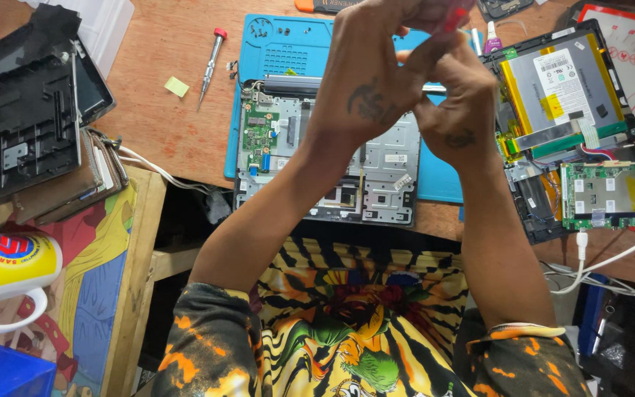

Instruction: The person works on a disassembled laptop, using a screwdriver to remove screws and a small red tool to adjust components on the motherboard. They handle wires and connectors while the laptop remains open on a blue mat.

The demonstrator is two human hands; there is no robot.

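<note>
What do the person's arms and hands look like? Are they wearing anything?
Both forearms are bare. The left hand has a dark tattoo on its back, and the right hand has a smaller dark mark near the wrist. No gloves, rings or watch show. The short sleeves near the elbows are dark with orange splotches, part of a yellow, black-striped shirt with a colourful cartoon print.

A red-capped screwdriver lies on the wooden table beside a small yellow sticky note. At the left, black device casings are stacked. A yellow and white mug stands lower left. At the right, an opened tablet shows its battery and green circuit board, with white cables nearby.
</note>
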